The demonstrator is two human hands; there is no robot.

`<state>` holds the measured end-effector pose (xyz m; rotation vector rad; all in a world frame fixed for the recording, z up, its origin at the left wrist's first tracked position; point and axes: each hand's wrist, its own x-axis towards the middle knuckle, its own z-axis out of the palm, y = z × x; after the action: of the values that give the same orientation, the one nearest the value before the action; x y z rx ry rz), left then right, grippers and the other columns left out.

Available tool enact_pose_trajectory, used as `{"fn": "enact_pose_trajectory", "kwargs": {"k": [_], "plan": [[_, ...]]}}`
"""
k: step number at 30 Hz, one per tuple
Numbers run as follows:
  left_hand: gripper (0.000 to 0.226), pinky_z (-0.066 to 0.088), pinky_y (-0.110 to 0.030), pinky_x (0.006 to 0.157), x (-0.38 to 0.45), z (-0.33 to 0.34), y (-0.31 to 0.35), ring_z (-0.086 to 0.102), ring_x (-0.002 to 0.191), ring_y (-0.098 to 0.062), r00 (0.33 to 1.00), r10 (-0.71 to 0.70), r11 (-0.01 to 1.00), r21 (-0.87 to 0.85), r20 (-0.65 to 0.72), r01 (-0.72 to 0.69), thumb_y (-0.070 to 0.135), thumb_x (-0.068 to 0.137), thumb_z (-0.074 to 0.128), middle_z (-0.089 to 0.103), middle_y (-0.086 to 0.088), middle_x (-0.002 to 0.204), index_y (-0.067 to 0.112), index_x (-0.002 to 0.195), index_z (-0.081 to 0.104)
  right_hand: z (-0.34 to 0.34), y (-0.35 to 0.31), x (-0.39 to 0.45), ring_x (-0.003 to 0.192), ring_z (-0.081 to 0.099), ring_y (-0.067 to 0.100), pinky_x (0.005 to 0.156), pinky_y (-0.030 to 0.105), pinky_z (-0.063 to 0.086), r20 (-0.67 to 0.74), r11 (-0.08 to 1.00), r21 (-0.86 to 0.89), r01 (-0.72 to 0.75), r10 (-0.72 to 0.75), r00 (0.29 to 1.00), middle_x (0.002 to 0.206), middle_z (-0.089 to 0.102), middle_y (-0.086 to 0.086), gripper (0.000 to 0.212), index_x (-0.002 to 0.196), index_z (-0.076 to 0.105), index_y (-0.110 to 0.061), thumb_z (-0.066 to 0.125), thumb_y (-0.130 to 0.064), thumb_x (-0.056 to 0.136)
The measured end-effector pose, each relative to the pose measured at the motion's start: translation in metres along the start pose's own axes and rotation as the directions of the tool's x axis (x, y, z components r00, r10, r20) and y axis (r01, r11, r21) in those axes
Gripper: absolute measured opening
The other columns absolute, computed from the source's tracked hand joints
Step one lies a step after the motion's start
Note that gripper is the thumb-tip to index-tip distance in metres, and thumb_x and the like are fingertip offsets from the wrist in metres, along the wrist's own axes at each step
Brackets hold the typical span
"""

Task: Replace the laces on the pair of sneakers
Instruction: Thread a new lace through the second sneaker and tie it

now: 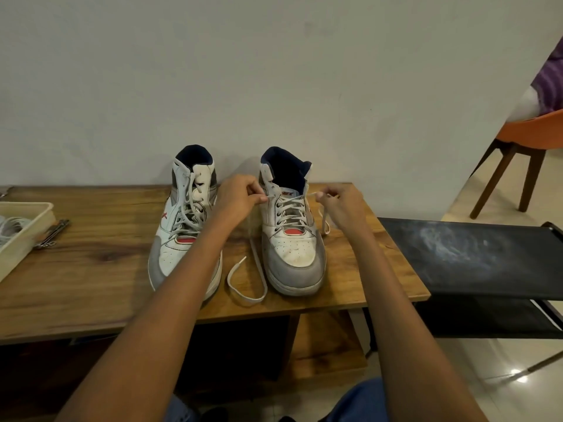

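Note:
Two white-and-grey high-top sneakers stand side by side on the wooden table [91,269], toes toward me. The left sneaker [185,226] is laced to the top. The right sneaker [291,236] is laced partway, with its upper eyelets bare. My left hand [239,197] pinches the white lace [246,278] at the shoe's upper left eyelets; that lace's loose end loops over the table between the shoes. My right hand [341,207] pinches the other lace end beside the shoe's right side, its tail hanging below my fingers.
A cream tray [27,236] holding coiled white laces sits at the table's left edge, with a metal tool [53,233] beside it. A black fabric rack [475,257] adjoins the table on the right. An orange chair [524,138] stands at the far right. The wall is just behind the shoes.

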<state>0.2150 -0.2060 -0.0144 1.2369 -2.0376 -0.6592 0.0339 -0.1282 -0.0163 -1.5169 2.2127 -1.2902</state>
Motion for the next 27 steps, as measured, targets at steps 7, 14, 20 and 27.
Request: {"fn": "enact_pose_trajectory", "kwargs": {"k": [7, 14, 20, 27], "plan": [[0.008, 0.049, -0.034, 0.083, 0.001, -0.001, -0.005, 0.057, 0.081, -0.014, 0.997, -0.058, 0.996, 0.064, 0.044, 0.055, 0.016, 0.08, 0.07, 0.065, 0.0, 0.086, 0.018, 0.078, 0.063, -0.009, 0.009, 0.0, 0.087, 0.054, 0.016, 0.077, 0.031, 0.043, 0.06, 0.995, -0.036, -0.098, 0.1, 0.993, 0.091, 0.064, 0.006, 0.019, 0.099, 0.07, -0.008, 0.062, -0.022, 0.089], [0.018, 0.042, -0.012, 0.064, 0.0, -0.006, 0.018, 0.055, 0.066, -0.002, 0.989, 0.027, 0.997, -0.062, -0.146, -0.037, 0.029, 0.083, 0.068, 0.062, 0.006, 0.078, 0.011, 0.088, 0.067, -0.018, -0.003, 0.011, 0.101, 0.053, 0.031, 0.08, 0.036, 0.044, 0.08, 0.97, -0.221, -0.104, 0.125, 0.989, 0.106, 0.058, 0.018, 0.029, 0.108, 0.052, 0.006, 0.035, 0.013, 0.085], [0.019, 0.037, -0.013, 0.054, -0.012, 0.018, 0.035, 0.053, 0.061, -0.006, 0.966, 0.023, 0.998, 0.064, -0.257, -0.007, 0.027, 0.081, 0.071, 0.061, 0.002, 0.069, 0.01, 0.073, 0.067, 0.005, -0.041, 0.006, 0.074, 0.054, 0.011, 0.065, 0.014, 0.044, -0.011, 0.984, 0.012, 0.178, -0.178, 0.984, 0.089, 0.063, 0.008, 0.035, 0.115, 0.054, 0.0, 0.035, 0.015, 0.089], [0.015, 0.051, -0.019, 0.058, -0.011, 0.015, 0.024, 0.06, 0.059, -0.009, 0.981, -0.132, 0.974, -0.204, -0.145, 0.101, 0.018, 0.082, 0.07, 0.069, -0.006, 0.076, 0.004, 0.088, 0.073, 0.043, -0.037, -0.004, 0.091, 0.051, 0.03, 0.07, 0.022, 0.031, -0.083, 0.911, -0.198, 0.362, -0.384, 0.92, 0.095, 0.06, 0.018, 0.021, 0.092, 0.067, 0.002, 0.051, 0.013, 0.083]]}}
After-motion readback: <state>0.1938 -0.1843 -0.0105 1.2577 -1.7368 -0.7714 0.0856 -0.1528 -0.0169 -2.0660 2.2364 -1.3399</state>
